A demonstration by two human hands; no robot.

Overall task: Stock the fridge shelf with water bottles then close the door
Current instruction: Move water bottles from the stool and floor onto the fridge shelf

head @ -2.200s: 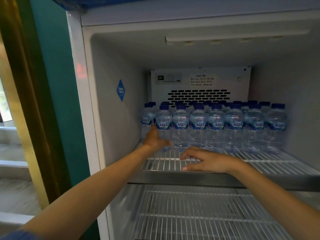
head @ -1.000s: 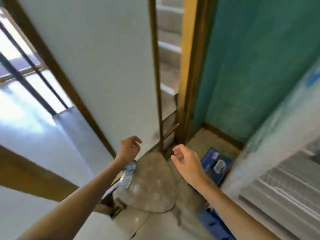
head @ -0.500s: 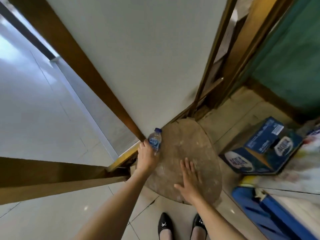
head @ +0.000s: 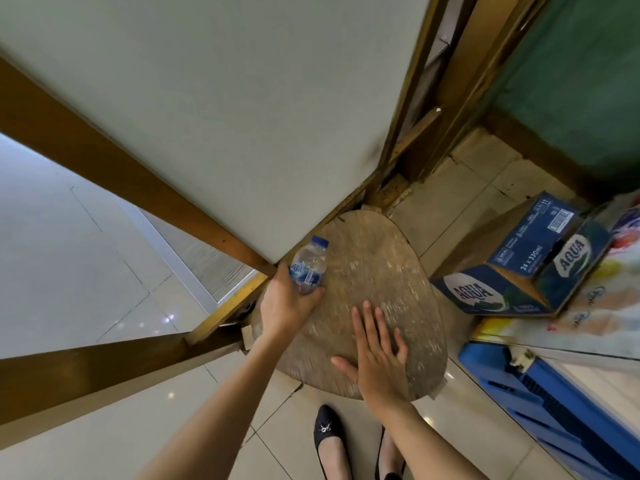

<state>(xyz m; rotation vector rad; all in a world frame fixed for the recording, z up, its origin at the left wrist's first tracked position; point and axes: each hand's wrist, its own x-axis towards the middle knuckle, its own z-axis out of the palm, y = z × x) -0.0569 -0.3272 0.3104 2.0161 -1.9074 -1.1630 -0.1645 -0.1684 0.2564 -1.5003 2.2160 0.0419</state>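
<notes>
So compared to a couple seconds back, both hands have left the fridge shelf and dropped down to a worn wooden stool (head: pixel 381 258) on the floor. In the last half second almost nothing has shifted.

The water bottle (head: pixel 309 265) is at the stool's far left edge, right by the corner of the wall panel, tilted with its blue cap pointing up and away. The left hand (head: pixel 287 306) has fingers and thumb wrapped round its lower half, below the label. Can't tell if the base is touching the wood.

Handling-wise, I'd guess it's easy: a small plastic bottle, full, so light but not nothing. Thin walls will dent if squeezed hard, and the smooth body could slip a bit. A grab round the middle seems better than the cap.

The left arm is stretched out forward and down, wrist fairly straight. The right hand (head: pixel 375 351) is holding nothing, lying flat with fingers spread, palm down near the stool's near edge, looks like bracing. An Aqua carton (head: pixel 519 265) lies on its side past the stool's right edge.
</notes>
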